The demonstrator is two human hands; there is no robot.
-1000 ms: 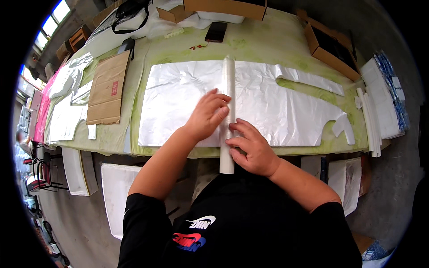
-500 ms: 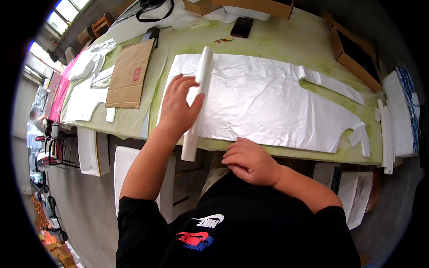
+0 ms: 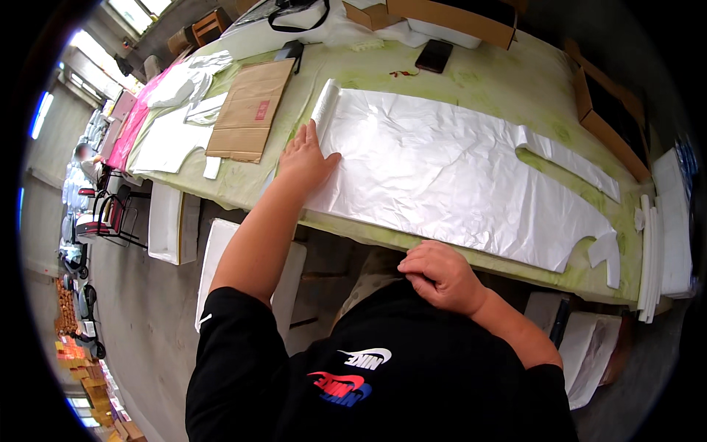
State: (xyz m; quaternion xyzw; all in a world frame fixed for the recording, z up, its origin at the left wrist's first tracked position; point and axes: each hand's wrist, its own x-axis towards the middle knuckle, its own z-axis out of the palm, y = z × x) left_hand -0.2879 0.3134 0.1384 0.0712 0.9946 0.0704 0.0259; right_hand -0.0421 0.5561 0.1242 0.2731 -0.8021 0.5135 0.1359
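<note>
A white plastic sheet, creased and cut like an apron with strap-like strips at its right end, lies flat on the table. Along its left end stands out a white roll. My left hand lies over the roll's near part, fingers stretched out and thumb spread over the sheet; the hand covers what is under it. My right hand is below the table's near edge, close to my body, with its fingers loosely curled. I see nothing in it, though its palm is hidden.
The table has a green cloth. Left of the sheet lie flat cardboard and more white cut pieces. A phone and cardboard boxes are at the back and right. White tubes stand at the right edge.
My left hand has pushed the white roll leftward to the sheet's left end, and its fingers have flattened. My right hand stays curled near my body. The view has shifted and turned slightly.
</note>
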